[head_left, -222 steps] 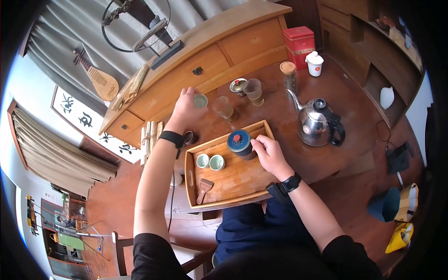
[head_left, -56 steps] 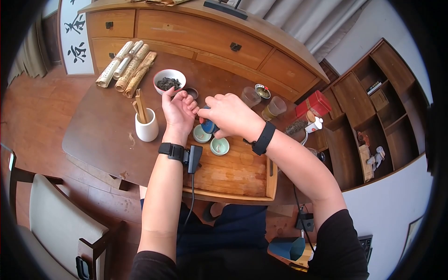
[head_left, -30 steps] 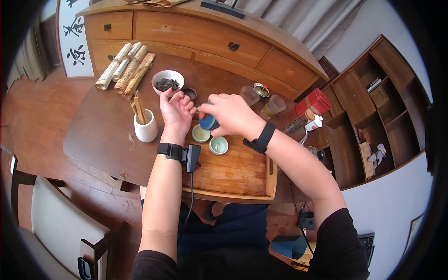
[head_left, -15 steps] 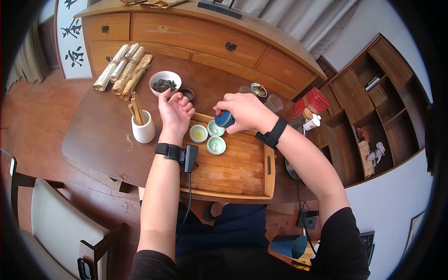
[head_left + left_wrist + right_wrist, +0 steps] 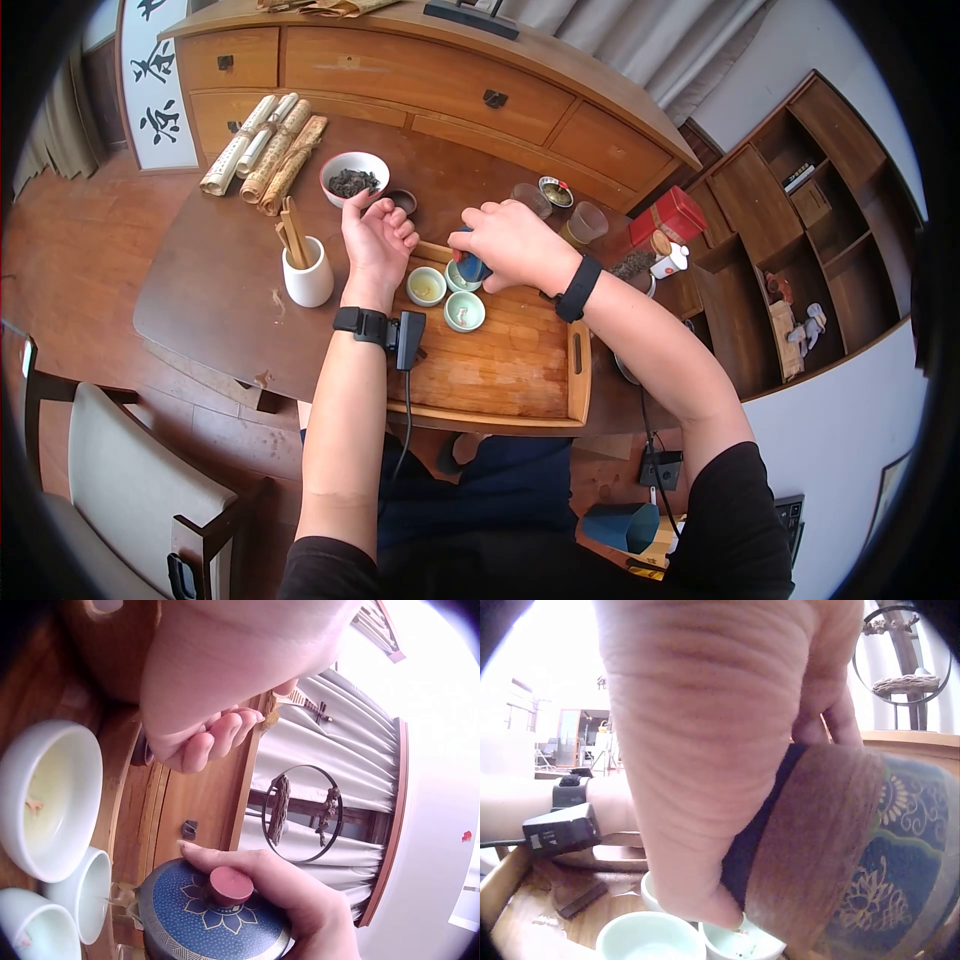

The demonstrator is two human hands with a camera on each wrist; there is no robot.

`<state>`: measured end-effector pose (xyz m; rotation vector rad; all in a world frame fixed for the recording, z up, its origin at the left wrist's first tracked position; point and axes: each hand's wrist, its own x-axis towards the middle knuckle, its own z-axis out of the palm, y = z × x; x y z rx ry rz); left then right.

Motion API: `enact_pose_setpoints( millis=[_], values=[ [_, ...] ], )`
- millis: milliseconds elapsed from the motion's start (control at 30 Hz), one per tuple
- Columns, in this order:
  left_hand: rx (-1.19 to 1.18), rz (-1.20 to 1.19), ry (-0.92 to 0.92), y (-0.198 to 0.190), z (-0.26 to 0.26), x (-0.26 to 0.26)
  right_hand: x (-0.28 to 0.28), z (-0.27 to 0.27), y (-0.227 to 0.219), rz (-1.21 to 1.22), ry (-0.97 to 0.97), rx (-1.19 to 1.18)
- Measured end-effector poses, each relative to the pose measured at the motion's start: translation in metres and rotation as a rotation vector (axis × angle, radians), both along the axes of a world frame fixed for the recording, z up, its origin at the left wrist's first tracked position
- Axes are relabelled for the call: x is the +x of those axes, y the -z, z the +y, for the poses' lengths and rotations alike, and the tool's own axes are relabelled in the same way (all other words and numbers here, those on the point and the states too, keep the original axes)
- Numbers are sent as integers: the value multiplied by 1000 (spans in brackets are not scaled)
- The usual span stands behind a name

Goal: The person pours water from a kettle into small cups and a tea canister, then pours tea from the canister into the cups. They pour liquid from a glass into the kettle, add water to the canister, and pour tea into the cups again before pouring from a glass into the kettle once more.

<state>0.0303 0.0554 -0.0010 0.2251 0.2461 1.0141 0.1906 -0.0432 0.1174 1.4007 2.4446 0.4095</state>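
My right hand (image 5: 517,244) grips a blue teapot (image 5: 474,268) and holds it tilted above the tray. Its red-knobbed lid (image 5: 225,911) shows in the left wrist view, with the spout end at the rim of the far cup (image 5: 91,896). Three pale green teacups stand close together on the wooden tray (image 5: 500,385). Pale yellow tea lies in the left cup (image 5: 426,287); the front cup (image 5: 463,312) has a small figure on its bottom. Palm up, my left hand (image 5: 376,248) hovers beside the cups, fingers loosely curled round nothing.
A bowl of dark leaves (image 5: 354,178), a small dark cup (image 5: 402,201) and a white holder with wooden tools (image 5: 307,275) stand left. Glasses (image 5: 587,222), a lidded jar (image 5: 670,262) and a red tin (image 5: 668,217) stand right. A wooden brush (image 5: 574,892) lies on the tray.
Earlier my left hand held a green cup away from the tray; now three cups stand there. The teapot moved from the left cup, which gained yellow tea, to the far one.
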Motion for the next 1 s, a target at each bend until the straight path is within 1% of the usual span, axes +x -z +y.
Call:
enact_pose_setpoints(
  millis=[100, 167, 200, 267, 300, 367, 400, 433, 500, 533, 567, 633, 667, 700, 767, 933, 1000],
  values=[
    [-4, 2, 1, 0, 0, 0, 4, 0, 1, 11, -1, -4],
    [-9, 1, 2, 0, 1, 0, 8, -1, -1, 126, 38, -10],
    [-4, 0, 6, 1, 1, -1, 10, -3, -2, 126, 41, -8],
    [10, -1, 16, 0, 1, 0, 18, -8, -5, 394, 176, -33],
    [2, 2, 12, 0, 0, 0, 24, -11, -5, 394, 177, -28],
    [-4, 7, 7, 0, 0, -1, 37, -20, -4, 580, 224, 3],
    [-4, 7, 8, -1, 0, -1, 40, -27, -7, 627, 274, -16],
    [-3, 6, 12, -1, 0, 0, 45, -33, -6, 628, 275, -13],
    [-1, 5, 12, -2, -1, 0, 57, -46, -2, 769, 336, 30],
    [-1, 4, 8, -2, -1, 0, 60, -55, -1, 839, 390, 25],
    [12, 7, 15, -4, -1, 0, 64, -65, 6, 906, 415, 89],
    [-4, 15, 13, -2, -1, 0, 66, -84, 14, 1007, 538, 99],
    [5, 2, 26, -1, -1, 1, 69, -92, 19, 1025, 587, 116],
    [20, 12, 39, -1, -1, 0, 68, -100, 22, 1039, 591, 133],
    [4, 25, 40, -3, -3, 0, 68, -115, 25, 1133, 667, 143],
    [28, 55, 52, -2, -3, 0, 64, -142, 33, 1229, 649, 222],
    [30, 75, 49, -3, -4, 0, 65, -146, 40, 1218, 627, 246]
  ],
)
